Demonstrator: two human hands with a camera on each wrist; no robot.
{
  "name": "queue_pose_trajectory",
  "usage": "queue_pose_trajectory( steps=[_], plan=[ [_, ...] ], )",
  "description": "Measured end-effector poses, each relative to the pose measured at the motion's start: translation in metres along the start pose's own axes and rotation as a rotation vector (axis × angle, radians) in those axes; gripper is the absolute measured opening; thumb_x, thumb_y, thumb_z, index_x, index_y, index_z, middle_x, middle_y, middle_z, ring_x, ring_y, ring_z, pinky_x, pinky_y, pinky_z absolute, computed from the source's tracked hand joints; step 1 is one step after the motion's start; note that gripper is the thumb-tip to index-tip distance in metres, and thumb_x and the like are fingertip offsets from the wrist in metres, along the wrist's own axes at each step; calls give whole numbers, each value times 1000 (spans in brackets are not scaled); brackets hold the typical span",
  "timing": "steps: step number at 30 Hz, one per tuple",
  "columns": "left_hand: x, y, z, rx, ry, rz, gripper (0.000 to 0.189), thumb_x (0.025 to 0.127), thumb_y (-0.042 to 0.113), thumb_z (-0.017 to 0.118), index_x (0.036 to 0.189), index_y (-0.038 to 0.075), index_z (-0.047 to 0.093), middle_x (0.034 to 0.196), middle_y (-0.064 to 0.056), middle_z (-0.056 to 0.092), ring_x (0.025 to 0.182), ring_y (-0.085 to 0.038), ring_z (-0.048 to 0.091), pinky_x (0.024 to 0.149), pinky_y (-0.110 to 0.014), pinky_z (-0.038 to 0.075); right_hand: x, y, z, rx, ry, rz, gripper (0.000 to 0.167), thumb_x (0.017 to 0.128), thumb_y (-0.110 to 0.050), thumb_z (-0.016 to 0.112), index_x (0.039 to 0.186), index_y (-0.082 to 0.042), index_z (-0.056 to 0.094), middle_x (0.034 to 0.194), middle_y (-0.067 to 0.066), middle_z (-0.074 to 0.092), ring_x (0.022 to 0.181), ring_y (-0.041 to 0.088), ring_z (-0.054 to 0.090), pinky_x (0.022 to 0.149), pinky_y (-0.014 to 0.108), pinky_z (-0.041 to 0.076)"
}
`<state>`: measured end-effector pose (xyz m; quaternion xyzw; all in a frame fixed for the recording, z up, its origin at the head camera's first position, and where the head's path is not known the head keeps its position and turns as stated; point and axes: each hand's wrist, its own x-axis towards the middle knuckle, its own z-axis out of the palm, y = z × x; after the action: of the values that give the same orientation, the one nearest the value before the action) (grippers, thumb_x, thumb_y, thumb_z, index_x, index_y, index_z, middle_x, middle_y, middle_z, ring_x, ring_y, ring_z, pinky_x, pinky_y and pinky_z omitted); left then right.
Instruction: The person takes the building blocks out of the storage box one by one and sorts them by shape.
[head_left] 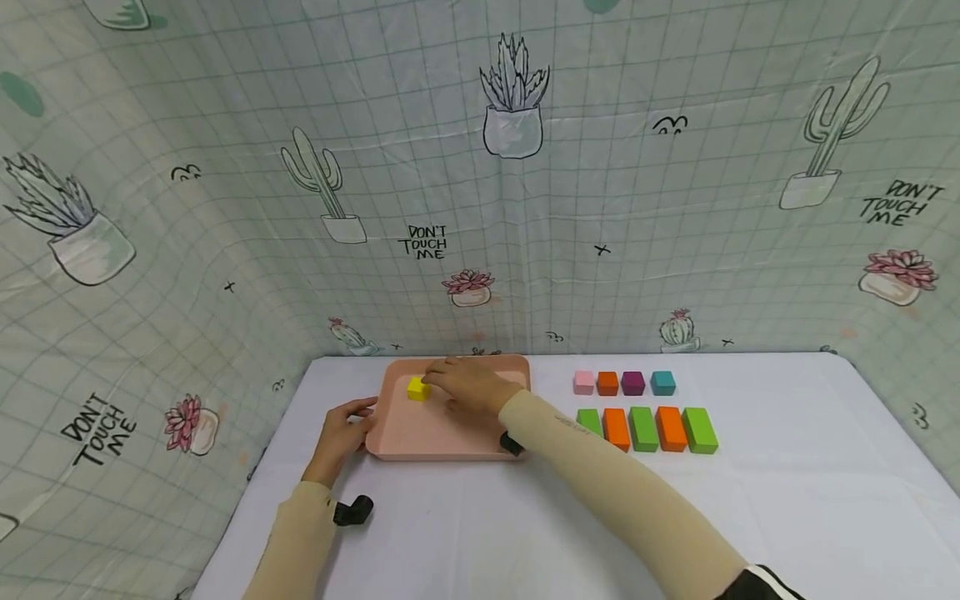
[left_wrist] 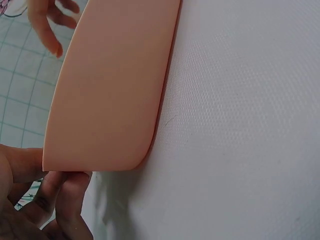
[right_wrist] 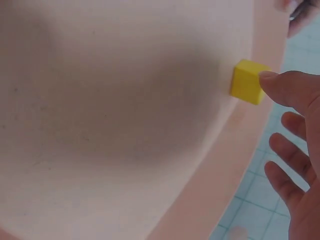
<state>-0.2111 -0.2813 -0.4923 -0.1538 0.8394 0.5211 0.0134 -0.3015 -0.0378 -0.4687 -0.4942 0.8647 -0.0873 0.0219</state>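
A shallow pink tray (head_left: 450,446) lies toward the back left of the table. My left hand (head_left: 343,435) grips its left end, fingers bent against the outer wall and one fingertip at the rim. Inside the tray, near its back left, sits a yellow cube (head_left: 417,389). My right hand (head_left: 472,385) reaches over the tray and pinches this cube; the thumb (right_wrist: 287,86) lies against one face in the right wrist view. The index finger is hidden there, while the other fingers (right_wrist: 290,155) spread loosely away from the cube.
Right of the tray stands a row of small cubes: pink (head_left: 583,382), orange (head_left: 607,383), purple (head_left: 633,383) and teal (head_left: 663,383). In front of them is a row of green and orange blocks (head_left: 643,430), partly behind my right forearm. A patterned cloth (head_left: 600,292) rises behind the table.
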Motion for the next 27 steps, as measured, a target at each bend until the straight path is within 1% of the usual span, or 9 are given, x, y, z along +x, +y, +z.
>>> queue_pose_trajectory(
  steps=[2,5,10,15,17,24,27],
  plan=[
    [-1,0,0,-5,5,4,40,102,-2,58,141,-8,61,121,-23,57,71,-15,52,57,-24,47,3,0,2,-5,-6,5,53,99,-9,74,149,-7,57,157,10,52,147,29,46,123,42,35],
    [-1,1,0,-9,7,6,40,102,-2,58,141,-9,61,120,-24,57,72,-15,53,57,-24,48,7,0,5,-53,-11,-3,53,99,-10,75,149,-7,57,157,9,53,147,27,47,123,39,36],
    [-1,0,-1,-17,10,1,41,101,-3,58,141,-8,61,121,-24,57,73,-14,55,58,-24,50,13,-2,9,-129,-25,-22,57,100,-13,74,153,-8,54,159,6,51,150,23,45,123,35,35],
    [0,-1,0,-18,7,6,41,100,-4,57,141,-9,61,120,-24,58,73,-14,55,58,-24,51,17,-2,10,-125,-34,-24,56,102,-11,71,155,-9,52,160,5,51,150,22,44,123,34,34],
    [0,-1,0,-13,8,9,41,100,-4,58,140,-9,62,120,-24,58,72,-14,55,58,-24,50,19,-2,11,-118,-50,-21,55,103,-10,69,155,-9,51,160,5,50,150,22,44,123,33,34],
    [1,-1,0,-1,14,10,40,101,-3,58,140,-8,62,119,-24,59,73,-15,55,58,-24,50,25,-4,12,-174,-115,-9,52,106,-9,63,156,-14,51,163,1,48,151,19,42,123,32,32],
    [1,-1,0,3,17,8,40,101,-3,58,140,-8,62,119,-23,59,73,-15,54,57,-24,50,26,-4,12,-180,-123,-13,51,105,-7,63,155,-14,53,161,1,49,151,19,44,122,31,34]
  ],
)
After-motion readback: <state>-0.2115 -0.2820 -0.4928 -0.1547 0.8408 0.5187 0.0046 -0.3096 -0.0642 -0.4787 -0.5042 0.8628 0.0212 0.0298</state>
